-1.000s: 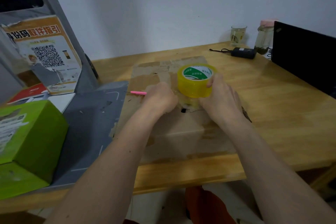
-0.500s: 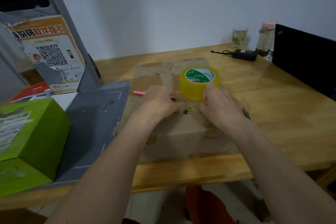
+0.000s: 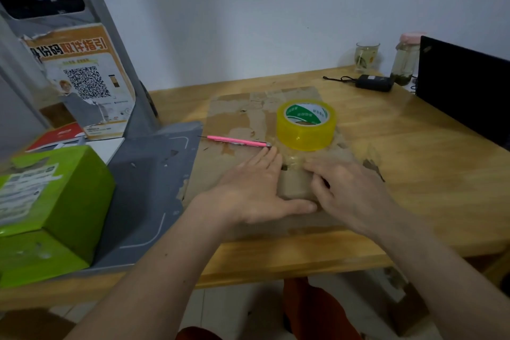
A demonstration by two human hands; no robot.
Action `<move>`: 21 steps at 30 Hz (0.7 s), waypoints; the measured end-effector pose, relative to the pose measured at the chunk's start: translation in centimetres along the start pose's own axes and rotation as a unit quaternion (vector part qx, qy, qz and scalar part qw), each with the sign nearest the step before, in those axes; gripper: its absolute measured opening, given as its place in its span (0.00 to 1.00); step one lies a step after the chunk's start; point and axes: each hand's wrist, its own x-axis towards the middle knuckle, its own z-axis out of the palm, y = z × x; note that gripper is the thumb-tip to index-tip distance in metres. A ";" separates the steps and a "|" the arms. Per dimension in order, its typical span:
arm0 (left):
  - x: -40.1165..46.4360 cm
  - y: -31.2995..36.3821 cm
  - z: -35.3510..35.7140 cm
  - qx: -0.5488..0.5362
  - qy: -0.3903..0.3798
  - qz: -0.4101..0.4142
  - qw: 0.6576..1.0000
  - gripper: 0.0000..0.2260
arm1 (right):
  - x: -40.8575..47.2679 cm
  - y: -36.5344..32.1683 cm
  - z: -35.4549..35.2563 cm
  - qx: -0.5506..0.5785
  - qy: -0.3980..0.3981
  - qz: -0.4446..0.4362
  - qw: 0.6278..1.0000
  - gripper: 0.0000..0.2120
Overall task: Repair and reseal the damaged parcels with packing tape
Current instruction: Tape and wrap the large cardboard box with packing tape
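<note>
A flat brown cardboard parcel (image 3: 234, 119) with torn, patchy paper lies on the wooden table (image 3: 427, 174). A yellow roll of packing tape (image 3: 306, 125) stands on the parcel, with a stretch of clear tape running from it toward me. My left hand (image 3: 254, 190) lies flat on the parcel with straight fingers, pressing beside the tape. My right hand (image 3: 347, 190) presses flat on the parcel just to its right, fingers spread over the taped spot. A pink utility knife (image 3: 237, 141) lies on the parcel, left of the roll and just beyond my left fingertips.
A green box (image 3: 52, 210) sits on a grey mat (image 3: 143, 190) at the left, beside a grey stand with a QR-code poster (image 3: 82, 83). At the back right are a glass (image 3: 366, 56), a jar (image 3: 405, 61), a black adapter (image 3: 374, 82) and a black laptop screen (image 3: 463, 91).
My right hand let go of the tape roll, which now stands on the parcel. Both hands drew back toward me and flattened onto the parcel. The pink knife now lies uncovered.
</note>
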 end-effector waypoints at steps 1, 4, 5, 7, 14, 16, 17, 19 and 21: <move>-0.1 -0.1 0.1 0.012 0.003 -0.017 1.000 0.50 | -0.4 0.2 -0.1 -0.003 0.004 -0.002 1.000 0.15; -0.3 0.0 0.6 0.028 0.036 -0.054 0.997 0.54 | -0.8 0.3 -0.3 -0.029 0.016 -0.005 0.999 0.22; -0.4 0.0 0.7 0.029 0.047 -0.055 0.997 0.55 | -0.7 -0.1 -0.3 -0.043 0.018 -0.002 0.999 0.25; -0.4 -0.2 0.8 0.023 0.064 -0.042 0.997 0.53 | -0.4 -1.3 -0.1 -0.070 0.012 -0.006 0.997 0.31; -0.3 -0.6 0.9 0.018 0.067 0.000 0.998 0.41 | 1.7 -4.3 0.4 -0.067 -0.082 -0.020 0.994 0.25; -0.4 -0.5 0.9 0.019 0.065 -0.011 0.998 0.41 | 1.9 -4.5 0.7 -0.044 -0.096 -0.038 0.994 0.24; -0.5 -0.4 0.9 0.015 0.064 -0.021 0.998 0.41 | 1.9 -4.4 0.7 -0.039 -0.101 -0.046 0.993 0.24; -0.5 -0.2 0.8 0.010 0.066 -0.043 0.997 0.42 | 1.6 -3.9 0.7 -0.031 -0.106 -0.060 0.992 0.23; -0.7 0.0 0.8 0.008 0.067 -0.065 0.996 0.46 | 1.2 -3.2 0.3 -0.011 -0.108 -0.067 0.992 0.21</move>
